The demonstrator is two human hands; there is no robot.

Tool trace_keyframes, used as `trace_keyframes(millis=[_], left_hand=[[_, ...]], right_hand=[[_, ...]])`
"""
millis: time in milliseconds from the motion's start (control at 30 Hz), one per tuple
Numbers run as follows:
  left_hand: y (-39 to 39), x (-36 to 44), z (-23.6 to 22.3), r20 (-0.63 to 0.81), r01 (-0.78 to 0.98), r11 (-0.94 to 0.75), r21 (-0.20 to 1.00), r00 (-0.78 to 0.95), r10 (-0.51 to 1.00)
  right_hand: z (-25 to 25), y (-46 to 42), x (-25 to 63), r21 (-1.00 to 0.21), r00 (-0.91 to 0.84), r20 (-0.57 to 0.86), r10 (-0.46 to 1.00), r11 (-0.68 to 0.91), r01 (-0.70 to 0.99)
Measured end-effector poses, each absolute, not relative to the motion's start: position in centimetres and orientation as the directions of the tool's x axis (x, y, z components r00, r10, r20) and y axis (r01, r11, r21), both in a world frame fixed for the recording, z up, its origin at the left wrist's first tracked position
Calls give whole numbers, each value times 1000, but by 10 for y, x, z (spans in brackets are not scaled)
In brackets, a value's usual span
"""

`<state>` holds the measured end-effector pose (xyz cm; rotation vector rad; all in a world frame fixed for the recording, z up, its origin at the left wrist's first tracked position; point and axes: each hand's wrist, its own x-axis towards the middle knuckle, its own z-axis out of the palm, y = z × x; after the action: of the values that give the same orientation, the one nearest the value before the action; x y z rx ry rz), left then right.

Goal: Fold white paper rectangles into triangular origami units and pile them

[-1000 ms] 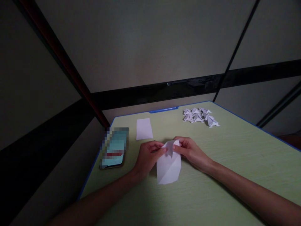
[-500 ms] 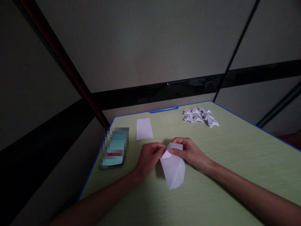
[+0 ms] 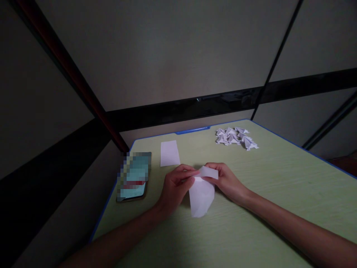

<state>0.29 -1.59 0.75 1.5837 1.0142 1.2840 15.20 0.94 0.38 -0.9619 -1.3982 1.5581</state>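
A white sheet of paper, partly folded at its far end, is held between both hands above the table. My left hand pinches its upper left part with thumb and fingers. From the other side my right hand grips the paper near the folded flap, its fingers behind and its thumb in front. The lower part of the sheet hangs loose toward me, slightly curved. Some of the fold is hidden by my fingers.
A blank white paper lies flat beyond my left hand. Left of it rests a phone with a blurred screen. Several folded white paper figures stand grouped at the back right of the pale green, blue-edged table.
My left thumb and fingers have shifted onto the paper's fold. The top flap has turned and shows wider, and the hanging lower part has swung slightly left.
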Motion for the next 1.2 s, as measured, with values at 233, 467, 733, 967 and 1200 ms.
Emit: trace_keyframes(millis=[233, 467, 733, 967, 1200], left_hand=[[-15, 8, 6, 157, 23, -158, 987, 49, 986], [-13, 7, 10, 37, -103, -39, 994, -28, 999], [-10, 4, 5, -9, -152, 12, 988, 17, 1000], [-12, 7, 7, -25, -145, 38, 989, 95, 995], [-13, 8, 6, -37, -128, 47, 991, 82, 996]], right_hand=[[4, 8, 153, -999, -401, 37, 915, 31, -21], [8, 7, 156, -988, -465, 28, 885, -47, -148], [15, 12, 165, -848, -563, -17, 827, -310, -430], [7, 12, 162, -852, -642, -73, 763, -382, -357], [9, 11, 163, -896, -634, -71, 770, -328, -299]])
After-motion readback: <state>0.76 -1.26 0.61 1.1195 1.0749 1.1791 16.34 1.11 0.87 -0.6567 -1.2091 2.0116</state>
